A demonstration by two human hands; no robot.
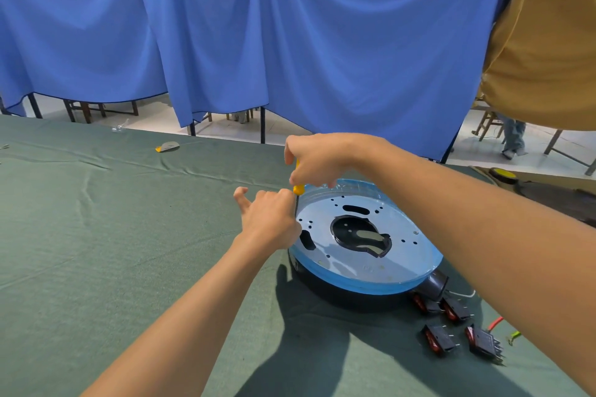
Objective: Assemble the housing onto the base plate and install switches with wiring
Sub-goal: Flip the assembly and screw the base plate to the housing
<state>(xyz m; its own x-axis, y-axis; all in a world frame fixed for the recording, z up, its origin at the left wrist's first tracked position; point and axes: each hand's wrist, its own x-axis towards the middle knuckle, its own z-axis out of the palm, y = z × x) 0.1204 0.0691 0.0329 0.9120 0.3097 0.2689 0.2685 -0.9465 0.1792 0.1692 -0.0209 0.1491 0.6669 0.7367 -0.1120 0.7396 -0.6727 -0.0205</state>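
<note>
the base plate (403, 255), a round disc under blue film, is sitting on top of the black housing (342, 292), and the pair is resting on the green-clothed desk (129, 235) towards its right side. the right hand (317, 159) is reaching over the plate's far left rim, its fingers curling tightly around the yellow handle of a screwdriver (298, 187) and holding it upright. the left hand (269, 216) is sitting just below it at the plate's left edge, most fingers bent in and seemingly pinching the dark shaft to steady it, one finger sticking out loose. the tip itself is hiding behind that hand. four red-faced switches (438, 339) are lying loose on the desk near the housing's near right side, with a red wire (495, 322) beside them. judging from this, the fastening of plate to housing is under way and the switches are waiting untouched. the next move is calling for keeping the tip seated in its screw, pressing straight down while turning, so the blade is not slipping across the film.
</note>
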